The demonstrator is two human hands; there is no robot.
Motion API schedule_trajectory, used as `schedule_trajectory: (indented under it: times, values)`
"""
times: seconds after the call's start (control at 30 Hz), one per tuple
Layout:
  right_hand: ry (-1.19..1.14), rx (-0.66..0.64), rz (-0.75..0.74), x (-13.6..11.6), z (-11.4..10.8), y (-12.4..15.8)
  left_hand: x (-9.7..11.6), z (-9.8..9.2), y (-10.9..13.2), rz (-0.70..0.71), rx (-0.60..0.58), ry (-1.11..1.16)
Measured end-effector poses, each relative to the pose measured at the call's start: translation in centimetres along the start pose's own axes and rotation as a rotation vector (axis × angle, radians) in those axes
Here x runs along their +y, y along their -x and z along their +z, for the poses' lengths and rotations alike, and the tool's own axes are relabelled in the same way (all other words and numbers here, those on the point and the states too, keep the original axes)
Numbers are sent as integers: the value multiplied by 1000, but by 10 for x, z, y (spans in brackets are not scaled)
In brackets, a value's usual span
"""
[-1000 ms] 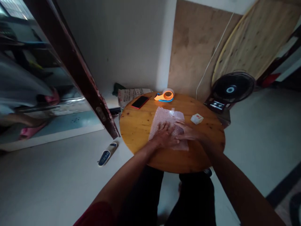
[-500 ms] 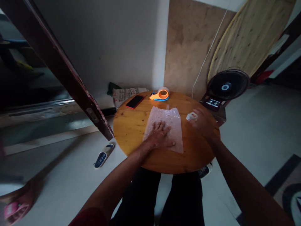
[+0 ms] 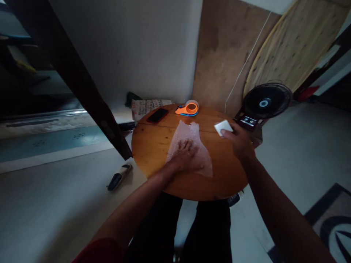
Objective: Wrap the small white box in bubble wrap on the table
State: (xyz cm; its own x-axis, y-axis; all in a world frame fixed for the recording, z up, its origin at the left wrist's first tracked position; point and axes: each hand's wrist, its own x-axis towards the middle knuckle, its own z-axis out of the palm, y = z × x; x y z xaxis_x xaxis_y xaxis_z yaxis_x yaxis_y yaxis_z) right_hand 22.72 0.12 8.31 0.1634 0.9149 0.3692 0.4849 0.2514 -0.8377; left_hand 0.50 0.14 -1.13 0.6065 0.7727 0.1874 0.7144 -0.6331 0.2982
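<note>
Resting left hand palm-down, fingers spread, on bubble wrap at the centre of the round table, extended from about seven o'clock. Pinching small white box toward two o'clock with right hand, thumb on top, extended from about four o'clock.

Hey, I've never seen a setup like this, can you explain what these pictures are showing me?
There's no machine here: a person is working bare-handed, and every picture comes from one camera worn on their head, looking forward and down. The left hand is spread flat on a sheet of bubble wrap, which lies on a round wooden table. The right hand holds a small white object; I can't tell what it is. Toward the table's far edge lie a phone and an orange tape dispenser.
</note>
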Motion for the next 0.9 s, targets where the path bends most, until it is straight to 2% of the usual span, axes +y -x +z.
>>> schedule_trajectory:
  times: [0.07,0.13,0.2,0.23,0.33,0.5,0.6,0.7,0.9]
  values:
    - [-161,-231,-33,-21,22,14,0,2,-1,2,46,9]
    - [-320,-466,-13,-29,51,27,0,4,-3,-3,93,47]
    - [-400,-609,45,-24,77,36,-1,7,-5,5,106,91]
    - [-417,-621,74,-17,87,38,-1,8,-6,11,102,105]
    - [-414,-485,154,9,99,37,-3,9,-5,30,60,113]
    - [-523,-274,235,47,88,28,-5,-2,-1,27,14,117]
    - [-539,-168,212,57,83,27,-9,-11,1,-26,83,155]
    - [-465,-149,188,55,83,29,-17,-17,4,-161,221,143]
    - [-294,-268,101,49,87,35,-30,-15,8,-186,220,143]
